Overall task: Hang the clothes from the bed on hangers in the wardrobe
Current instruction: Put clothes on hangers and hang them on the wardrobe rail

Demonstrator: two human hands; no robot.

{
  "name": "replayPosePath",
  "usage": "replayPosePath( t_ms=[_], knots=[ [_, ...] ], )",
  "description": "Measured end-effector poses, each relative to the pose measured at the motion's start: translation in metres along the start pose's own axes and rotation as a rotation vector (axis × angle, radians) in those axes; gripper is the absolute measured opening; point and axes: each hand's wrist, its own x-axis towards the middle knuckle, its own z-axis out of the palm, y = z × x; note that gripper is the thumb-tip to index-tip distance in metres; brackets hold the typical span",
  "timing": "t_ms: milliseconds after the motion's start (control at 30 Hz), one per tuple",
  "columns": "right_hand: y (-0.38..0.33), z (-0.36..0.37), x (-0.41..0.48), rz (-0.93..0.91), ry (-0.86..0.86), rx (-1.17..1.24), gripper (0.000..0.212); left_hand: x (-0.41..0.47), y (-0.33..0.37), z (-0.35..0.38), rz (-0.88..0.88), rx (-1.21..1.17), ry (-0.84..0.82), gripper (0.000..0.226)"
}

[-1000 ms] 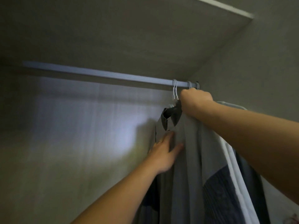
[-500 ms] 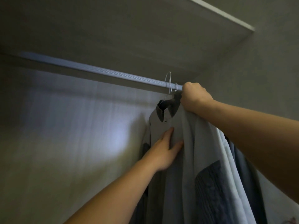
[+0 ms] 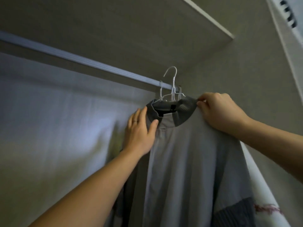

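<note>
Shirt (image 3: 188,153) turned front-on (grey, dark collar (image 3: 185,107)); hook (image 3: 175,76) above rail (image 3: 82,60).

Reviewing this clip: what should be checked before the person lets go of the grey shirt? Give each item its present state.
1. Hanger hook seated on the rail: not ok, it stands above it.
2. Right hand holding the collar: ok, pinching it.
3. Left hand steadying the grey shirt: ok, flat on its front.
4. Shirt's shoulders seated on the hanger: cannot tell, hidden.
5. Neighbouring hanger hooked on the rail: ok.

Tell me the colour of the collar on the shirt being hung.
The ribbed collar is dark grey, on a light grey shirt; head view shows it best.
</note>
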Motion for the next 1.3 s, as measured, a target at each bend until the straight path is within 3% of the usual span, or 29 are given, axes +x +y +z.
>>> replayPosePath(
  t_ms=[267, 667, 867, 1033, 1300],
  knots=[
    [0.063, -0.072, -0.071, -0.041, 0.055, -0.274, 0.041, -0.006, 0.062, 0.036, 0.156, -0.077, 0.019, 0.070],
    [0.148, -0.239, -0.149, -0.051, 0.148, -0.587, 0.034, -0.034, 0.235, 0.073, 0.326, -0.235, 0.125, 0.045],
    [0.194, -0.345, -0.193, -0.024, 0.104, -0.749, 0.029, -0.066, 0.352, 0.100, 0.384, -0.354, 0.150, 0.032],
    [0.229, -0.441, -0.240, -0.003, 0.036, -0.859, 0.030, -0.110, 0.457, 0.129, 0.396, -0.524, 0.107, 0.036],
    [0.267, -0.560, -0.358, 0.182, -0.106, -0.886, 0.035, -0.216, 0.607, 0.193, 0.390, -0.761, -0.011, 0.032]
  ],
)
